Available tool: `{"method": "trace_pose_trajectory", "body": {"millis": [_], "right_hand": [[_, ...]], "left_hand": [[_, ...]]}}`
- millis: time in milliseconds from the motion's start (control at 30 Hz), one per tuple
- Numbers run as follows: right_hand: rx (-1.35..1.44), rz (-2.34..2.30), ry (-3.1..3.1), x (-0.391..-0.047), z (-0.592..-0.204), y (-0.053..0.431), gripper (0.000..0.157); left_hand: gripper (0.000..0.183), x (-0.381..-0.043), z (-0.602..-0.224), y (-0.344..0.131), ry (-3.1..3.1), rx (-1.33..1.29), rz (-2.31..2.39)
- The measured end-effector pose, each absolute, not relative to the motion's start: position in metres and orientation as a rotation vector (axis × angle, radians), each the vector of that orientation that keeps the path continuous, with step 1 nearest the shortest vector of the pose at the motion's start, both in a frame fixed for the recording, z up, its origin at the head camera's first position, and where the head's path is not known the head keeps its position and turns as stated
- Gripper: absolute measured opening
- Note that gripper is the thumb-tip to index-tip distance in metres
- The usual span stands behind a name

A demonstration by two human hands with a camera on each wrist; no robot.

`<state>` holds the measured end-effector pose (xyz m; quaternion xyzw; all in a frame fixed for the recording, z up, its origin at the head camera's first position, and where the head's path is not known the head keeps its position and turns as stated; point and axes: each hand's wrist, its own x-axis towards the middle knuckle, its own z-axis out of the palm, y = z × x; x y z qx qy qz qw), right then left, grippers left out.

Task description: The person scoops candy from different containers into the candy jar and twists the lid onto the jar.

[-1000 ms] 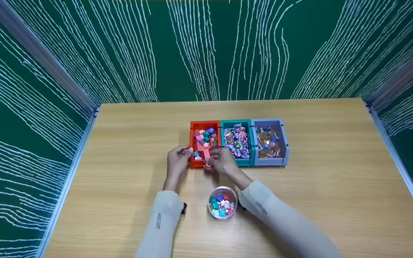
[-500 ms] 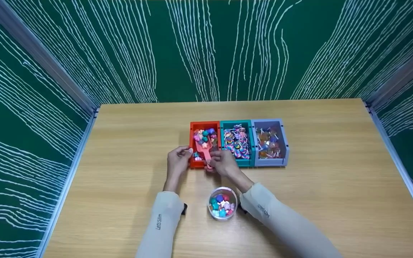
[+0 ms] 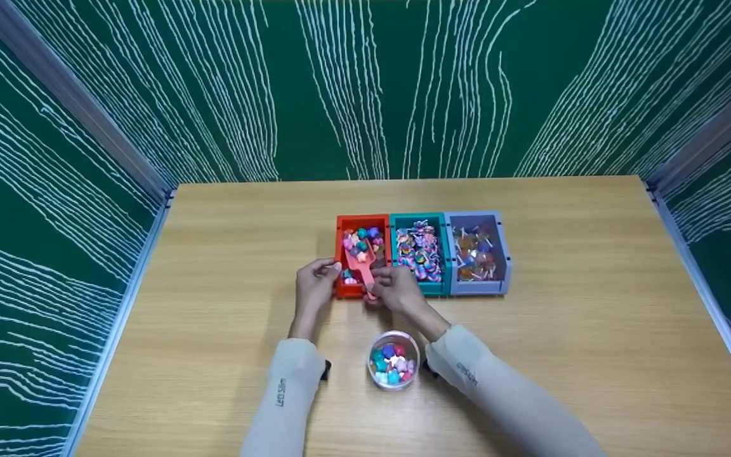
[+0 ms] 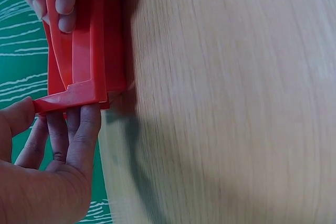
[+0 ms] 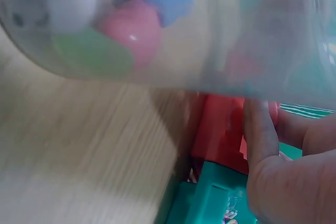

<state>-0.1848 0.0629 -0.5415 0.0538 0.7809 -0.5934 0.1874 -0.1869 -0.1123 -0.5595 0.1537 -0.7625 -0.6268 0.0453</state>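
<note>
Thumb and fingers of the right hand (image 3: 398,289) pinch the handle of a pink scoop (image 3: 366,273), whose bowl lies inside the red bin (image 3: 363,220) with a few colorful pieces (image 3: 362,256) on it. The left hand (image 3: 315,285) grips the same bin by its left side, thumb at the rim. Little is different from a second ago: the handle's end has shifted slightly toward the table's near edge, while left hand and bins stay put, so the load, it seems, is ready but not yet lifted clear. A teal bin (image 3: 432,288) and a purple bin (image 3: 476,288) adjoin in a row toward the table's right edge. Nearer the front edge of the table (image 3: 232,254), between the forearms, a clear cup (image 3: 394,336) stands upright, partly filled with similar pieces.
</note>
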Motion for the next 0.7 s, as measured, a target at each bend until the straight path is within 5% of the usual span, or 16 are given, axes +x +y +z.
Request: {"method": "trace_pose_trajectory", "body": {"millis": [700], "right_hand": [[0.131, -1.654, 2.216, -0.1844, -0.5424, 0.0650, 0.037]], "left_hand": [[0.019, -0.1872, -0.5603, -0.1137, -2.359, 0.459, -1.876]]}}
